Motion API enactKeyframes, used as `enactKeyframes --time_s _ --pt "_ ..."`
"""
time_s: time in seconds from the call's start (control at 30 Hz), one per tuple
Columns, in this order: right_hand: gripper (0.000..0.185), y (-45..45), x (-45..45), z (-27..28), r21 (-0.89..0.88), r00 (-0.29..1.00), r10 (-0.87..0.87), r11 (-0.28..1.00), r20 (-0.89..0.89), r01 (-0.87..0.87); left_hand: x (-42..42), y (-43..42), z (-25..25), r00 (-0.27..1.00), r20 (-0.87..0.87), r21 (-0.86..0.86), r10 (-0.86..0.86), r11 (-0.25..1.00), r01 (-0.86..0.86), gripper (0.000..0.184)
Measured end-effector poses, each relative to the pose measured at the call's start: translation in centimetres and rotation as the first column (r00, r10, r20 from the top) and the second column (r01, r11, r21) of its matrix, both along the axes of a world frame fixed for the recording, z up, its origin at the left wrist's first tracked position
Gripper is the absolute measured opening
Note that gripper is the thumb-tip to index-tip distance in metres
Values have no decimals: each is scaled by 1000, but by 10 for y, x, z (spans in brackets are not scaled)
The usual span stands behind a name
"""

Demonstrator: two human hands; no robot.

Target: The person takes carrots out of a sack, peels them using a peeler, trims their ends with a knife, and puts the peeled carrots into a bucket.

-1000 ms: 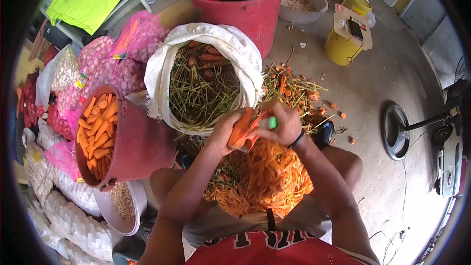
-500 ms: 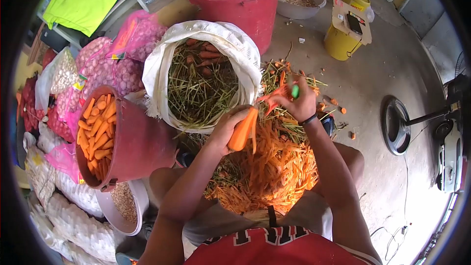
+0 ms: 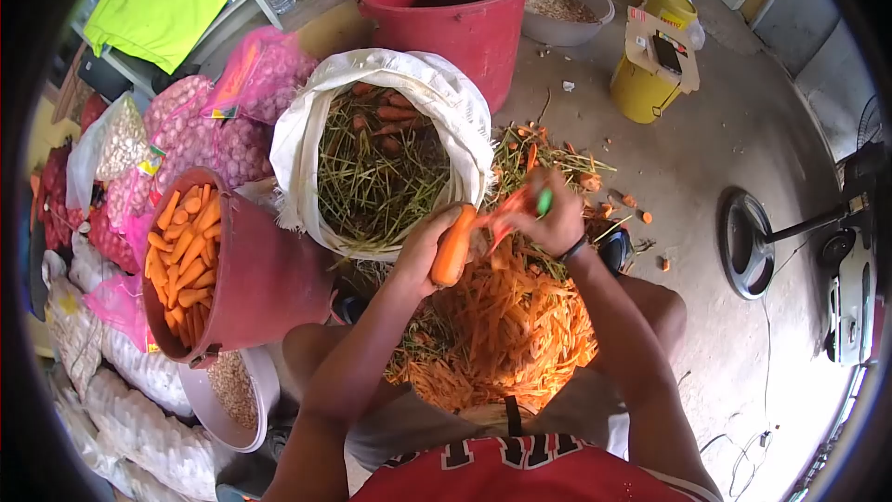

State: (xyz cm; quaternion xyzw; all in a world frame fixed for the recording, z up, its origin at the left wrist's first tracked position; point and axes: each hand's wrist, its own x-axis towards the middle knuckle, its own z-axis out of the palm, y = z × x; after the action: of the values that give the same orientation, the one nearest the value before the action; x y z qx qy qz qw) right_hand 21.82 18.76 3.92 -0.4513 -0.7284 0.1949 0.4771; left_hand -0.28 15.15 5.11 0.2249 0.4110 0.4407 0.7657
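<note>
My left hand [image 3: 423,246] is wrapped round a bright orange carrot [image 3: 452,249], which slants upward in front of the white sack. To its right, my right hand [image 3: 560,216] grips a red peeler [image 3: 506,218] with a green part, slightly blurred; its head is close to the carrot. Below both hands lies a big heap of orange peelings [image 3: 520,335] between my legs. The open white sack [image 3: 474,121] holds unpeeled carrots and green stalks. At the left, a tilted red bucket [image 3: 269,270] contains many peeled carrots [image 3: 190,251].
A large red tub [image 3: 455,37] stands behind the sack, beside a grey basin [image 3: 590,28]. A yellow bucket [image 3: 636,93] carries cardboard and a phone. Mesh bags of garlic [image 3: 186,121] line the left. A round black stand base [image 3: 746,244] is at the right.
The peeler moved off the carrot to the upper right, then came back down and left towards it. The strip hanging beside the carrot is gone.
</note>
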Motion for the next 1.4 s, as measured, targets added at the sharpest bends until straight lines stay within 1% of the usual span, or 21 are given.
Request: enactKeyframes --time_s 0.03,0.1,0.23,0.3,0.37,0.43,0.47,0.5,0.53,0.63,0.7,0.77,0.83,0.9,1.03,1.07,1.17,1.2,1.23,1.3,1.4 --pt "67 -6 -13 -2 148 992 126 981 5 -125 1 0 -1 999 38 3 -7 1000 7 33" --pt "67 -16 -19 6 176 973 179 963 148 -204 -1 -1 -3 995 100 -1 -26 1000 26 34" --pt "71 13 13 0 -44 978 -162 985 129 169 2 -7 -1 993 -108 14 -57 998 58 28" --pt "73 14 15 -1 -131 974 -214 966 75 222 -1 -6 -1 997 2 7 -82 997 82 29" --pt "72 -4 -5 -1 -39 1000 17 999 -18 -17 -2 -3 -1 992 115 25 -41 999 39 30" --pt "65 -17 -24 11 227 966 217 943 140 -244 0 0 -3 995 95 -1 -24 1000 24 29" --pt "65 -15 -21 7 191 964 199 954 175 -232 1 1 -6 994 99 33 -51 998 48 29" --pt "65 -12 -14 1 151 961 179 965 210 -212 0 -1 -9 991 102 61 -83 995 77 29" --pt "66 -2 -8 -5 113 989 73 990 130 -87 1 -5 -1 997 -54 37 -58 998 60 30" --pt "65 19 18 0 -70 955 -269 958 122 279 3 -6 0 991 -103 -23 -88 996 86 31" --pt "64 10 11 0 -82 992 -126 989 -13 124 -1 -1 6 994 -20 -31 -109 994 108 32" --pt "63 -13 -11 10 93 990 110 989 91 -118 -4 0 7 992 72 -45 -101 994 104 33" --pt "65 -20 -20 10 116 964 193 970 182 -216 2 1 3 999 -23 -2 -47 999 47 34" --pt "66 1 -3 -2 163 986 65 982 151 -90 3 -6 0 993 -74 22 -88 996 90 34" --pt "66 24 22 -7 -65 920 -275 950 279 304 0 -4 2 975 -161 -92 -150 986 137 33" --pt "62 26 23 -14 -99 920 -263 948 291 302 -5 -2 -3 967 -49 -29 -249 968 248 34" --pt "48 25 17 -26 -206 920 -169 945 353 253 0 -2 3 815 -538 308 -214 851 426 31" --pt "41 24 16 -31 -242 915 -115 945 387 221 -5 2 13 659 -739 307 -140 801 514 35" --pt "36 21 16 -30 -280 905 -63 940 421 196 -4 7 10 753 -652 296 -96 881 369 42" --pt "23 16 18 -34 -327 887 -47 920 458 218 -27 20 21 967 -250 381 51 923 50 48" --pt "22 16 14 -40 -292 890 -56 934 453 207 -58 24 50 988 0 355 -155 924 145 65"
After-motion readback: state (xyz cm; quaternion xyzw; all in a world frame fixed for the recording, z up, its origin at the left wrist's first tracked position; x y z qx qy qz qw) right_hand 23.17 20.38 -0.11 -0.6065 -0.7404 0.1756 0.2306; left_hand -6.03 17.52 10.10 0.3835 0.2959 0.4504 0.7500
